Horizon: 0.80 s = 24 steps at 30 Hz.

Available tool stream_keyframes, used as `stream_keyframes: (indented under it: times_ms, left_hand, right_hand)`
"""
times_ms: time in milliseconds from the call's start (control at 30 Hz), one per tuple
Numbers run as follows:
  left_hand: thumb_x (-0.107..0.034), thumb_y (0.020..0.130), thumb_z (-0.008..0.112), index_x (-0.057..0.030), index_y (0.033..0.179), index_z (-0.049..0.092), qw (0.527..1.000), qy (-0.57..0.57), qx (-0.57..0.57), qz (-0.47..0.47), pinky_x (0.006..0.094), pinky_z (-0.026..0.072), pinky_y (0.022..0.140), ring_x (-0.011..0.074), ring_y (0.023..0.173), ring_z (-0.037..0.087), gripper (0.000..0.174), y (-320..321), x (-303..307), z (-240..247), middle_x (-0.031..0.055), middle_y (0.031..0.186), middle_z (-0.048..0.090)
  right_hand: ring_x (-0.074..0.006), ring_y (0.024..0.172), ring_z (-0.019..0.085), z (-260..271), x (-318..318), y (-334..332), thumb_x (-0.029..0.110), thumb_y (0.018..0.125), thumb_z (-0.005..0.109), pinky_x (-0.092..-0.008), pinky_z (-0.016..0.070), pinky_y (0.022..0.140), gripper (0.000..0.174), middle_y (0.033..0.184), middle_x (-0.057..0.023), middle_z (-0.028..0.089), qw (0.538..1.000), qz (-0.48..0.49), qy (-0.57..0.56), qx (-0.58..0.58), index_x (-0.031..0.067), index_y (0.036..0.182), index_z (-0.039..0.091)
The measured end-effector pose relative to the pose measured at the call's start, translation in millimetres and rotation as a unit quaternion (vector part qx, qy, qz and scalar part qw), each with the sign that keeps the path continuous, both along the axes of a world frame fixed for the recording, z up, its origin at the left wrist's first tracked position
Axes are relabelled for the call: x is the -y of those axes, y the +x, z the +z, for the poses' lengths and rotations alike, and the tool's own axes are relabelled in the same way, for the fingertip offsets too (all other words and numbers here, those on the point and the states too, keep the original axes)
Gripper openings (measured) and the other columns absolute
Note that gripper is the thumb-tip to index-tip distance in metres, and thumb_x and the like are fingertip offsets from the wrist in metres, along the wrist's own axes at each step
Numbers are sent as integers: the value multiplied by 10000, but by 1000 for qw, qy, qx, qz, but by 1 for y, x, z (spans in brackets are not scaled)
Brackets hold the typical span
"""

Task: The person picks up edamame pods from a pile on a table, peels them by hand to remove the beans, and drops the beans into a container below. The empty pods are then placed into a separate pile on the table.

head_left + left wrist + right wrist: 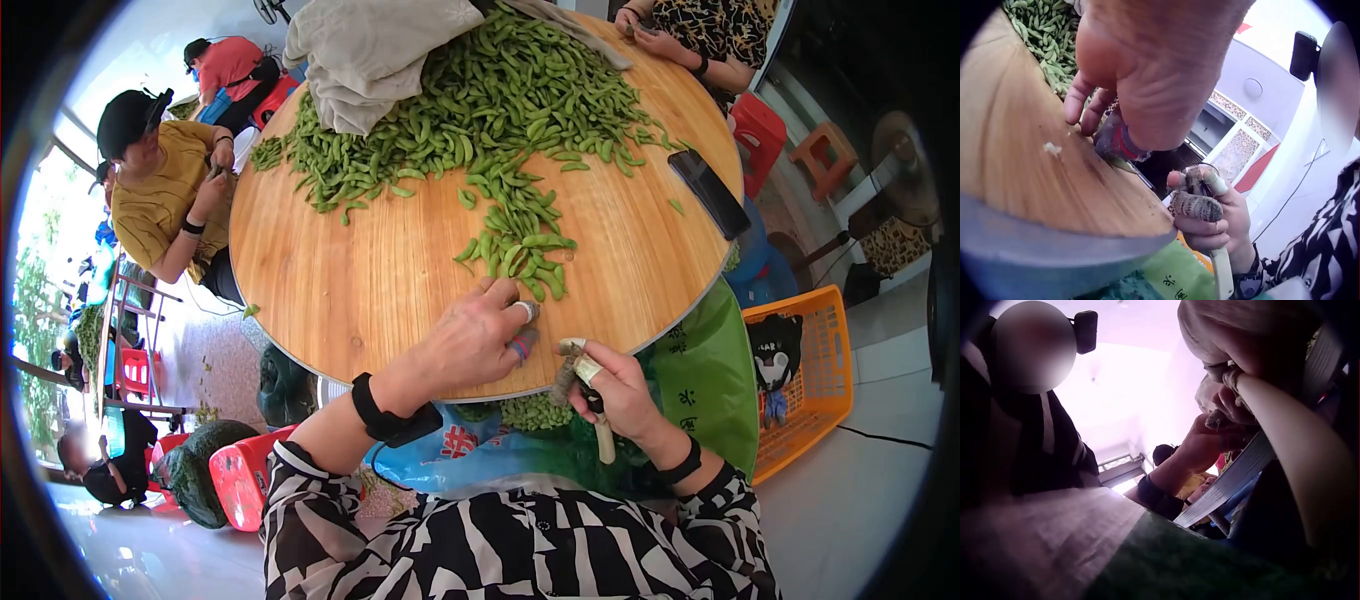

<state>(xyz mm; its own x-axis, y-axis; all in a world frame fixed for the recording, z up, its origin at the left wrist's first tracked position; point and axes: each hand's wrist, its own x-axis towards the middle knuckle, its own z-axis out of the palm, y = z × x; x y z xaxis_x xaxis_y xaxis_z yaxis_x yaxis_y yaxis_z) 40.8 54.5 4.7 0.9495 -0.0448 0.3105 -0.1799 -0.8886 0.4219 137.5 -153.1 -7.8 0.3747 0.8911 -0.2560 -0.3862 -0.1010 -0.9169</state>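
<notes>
Green soybean pods [510, 225] trail from a large heap toward the near edge of the round wooden table [330, 290]. My left hand [465, 335] is low over the wood beside the trail's near end, with wraps on its thumb and a finger. A green pod [1124, 166] shows at that thumb, pinched there; the fingers hide most of it. Just past the table edge, my right hand [615, 385] grips a tool with a long pale handle [605, 440]. Its fingers also wear wraps, and they cover the tool's head.
A grey cloth [375, 60] covers part of the heap. A black phone [710, 195] lies at the table's right edge. Below the near edge is a bag [535, 412] of shelled beans, with an orange crate [800, 390] to the right. Other people sit around the table.
</notes>
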Motion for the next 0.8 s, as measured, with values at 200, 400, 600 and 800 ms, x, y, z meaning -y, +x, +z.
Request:
stream_keyframes:
  times_ms: [200, 400, 600, 800]
  left_hand:
    - [-79, 726, 681, -30, 962, 607, 988, 4, -79, 129, 439, 469, 697, 367, 815, 557, 252, -8, 25, -5, 155, 855, 532]
    - [-8, 738, 635, -39, 1015, 589, 985, -7, -18, 170, 419, 480, 657, 373, 805, 575, 283, -12, 26, -9, 194, 887, 565]
    - [21, 804, 628, -12, 1034, 577, 812, -537, -153, 168, 274, 479, 675, 161, 804, 624, 238, -18, 29, 1, 77, 886, 653]
    - [52, 832, 611, -12, 1048, 526, 798, -581, -78, 139, 236, 476, 752, 81, 809, 578, 241, -17, 36, 9, 43, 904, 634]
  right_hand:
    - [-75, 473, 439, -2, 0, 0, 160, 954, 394, -216, 359, 443, 337, 613, -29, 505, 1000, 9, 0, 28, -19, 1218, 502]
    - [-77, 459, 431, -1, -2, -3, 161, 953, 391, -219, 356, 440, 359, 594, -30, 497, 999, 6, -4, 51, -17, 1248, 490]
    - [-73, 462, 428, -2, -7, -10, 151, 959, 386, -215, 352, 444, 381, 602, -26, 500, 999, 12, -1, 41, 10, 1306, 455]
    - [-62, 484, 424, 5, -12, -19, 195, 989, 375, -203, 352, 448, 421, 603, -13, 488, 998, 2, 53, 32, 45, 1382, 378]
